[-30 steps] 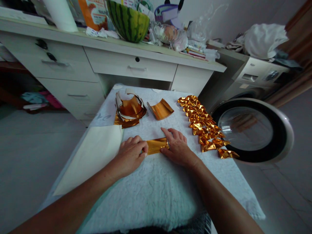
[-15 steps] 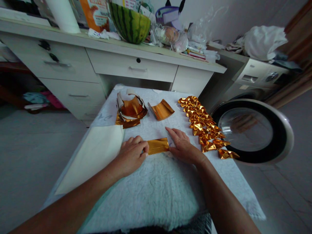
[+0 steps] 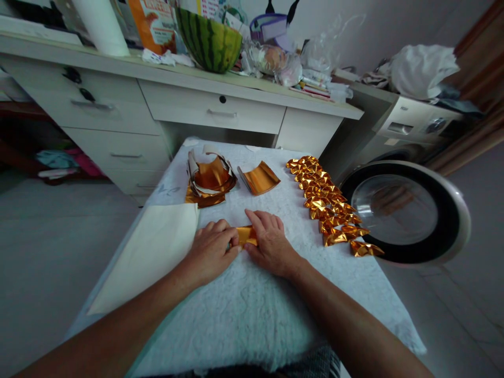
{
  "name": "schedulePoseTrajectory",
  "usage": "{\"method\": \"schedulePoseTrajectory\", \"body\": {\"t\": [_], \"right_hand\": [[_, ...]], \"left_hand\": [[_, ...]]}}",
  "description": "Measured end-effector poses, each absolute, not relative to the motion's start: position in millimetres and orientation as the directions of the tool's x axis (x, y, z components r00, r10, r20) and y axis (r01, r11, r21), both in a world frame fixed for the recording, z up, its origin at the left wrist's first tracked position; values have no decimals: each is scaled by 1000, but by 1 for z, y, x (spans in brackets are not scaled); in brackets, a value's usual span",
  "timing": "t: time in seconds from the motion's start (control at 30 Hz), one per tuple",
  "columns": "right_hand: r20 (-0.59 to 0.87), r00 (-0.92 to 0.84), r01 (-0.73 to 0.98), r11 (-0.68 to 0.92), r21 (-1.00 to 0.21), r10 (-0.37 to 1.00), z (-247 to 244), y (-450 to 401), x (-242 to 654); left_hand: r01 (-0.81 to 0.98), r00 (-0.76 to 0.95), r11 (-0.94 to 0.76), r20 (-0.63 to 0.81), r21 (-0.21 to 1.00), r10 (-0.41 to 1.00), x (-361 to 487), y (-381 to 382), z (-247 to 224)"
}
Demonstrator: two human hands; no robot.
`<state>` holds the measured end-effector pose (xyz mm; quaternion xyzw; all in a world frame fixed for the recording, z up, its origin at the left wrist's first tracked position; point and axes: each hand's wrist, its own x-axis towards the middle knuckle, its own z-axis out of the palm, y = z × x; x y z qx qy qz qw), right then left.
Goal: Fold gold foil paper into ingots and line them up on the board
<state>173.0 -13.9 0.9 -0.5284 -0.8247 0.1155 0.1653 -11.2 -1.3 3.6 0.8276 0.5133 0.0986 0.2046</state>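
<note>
A folded strip of gold foil paper [image 3: 246, 236] lies on the cloth-covered table between my hands. My left hand [image 3: 214, 247] grips its left end, fingers curled over it. My right hand [image 3: 271, 241] rests on the strip's right part, fingers apart and stretched forward, thumb near the strip's lower edge. Beyond them sit a curled pile of gold paper [image 3: 210, 176] and a separate curved gold sheet [image 3: 260, 178]. Rows of folded gold foil pieces [image 3: 323, 194] stand to the right. Pale paper [image 3: 149, 257] lies left of my left hand.
Behind the table [image 3: 244, 315] is a white counter [image 3: 157, 68] with drawers, holding a cut watermelon [image 3: 208, 39], a paper roll [image 3: 102, 26] and plastic bags. At the right, a washing machine's round door [image 3: 405, 212] stands open beside the table.
My right hand has moved left from the strip's right end onto its upper surface, covering more of it. My left hand stays in place. The view has shifted very slightly.
</note>
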Motion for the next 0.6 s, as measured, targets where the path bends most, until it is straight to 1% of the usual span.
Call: {"method": "schedulePoseTrajectory", "body": {"t": [0.1,0.27,0.5,0.6], "right_hand": [[124,-382,849,401,-344,916,-1,-13,174],[90,-377,861,385,-332,922,0,-13,174],[29,-388,864,375,-335,921,4,-13,178],[-13,-371,872,343,-349,929,6,-12,187]], "left_hand": [[816,433,-382,-22,435,901,-10,-1,2],[821,403,-350,-23,450,915,-9,0,1],[772,446,-355,-52,527,893,-15,5,0],[762,460,-351,-74,544,885,-17,6,2]]}}
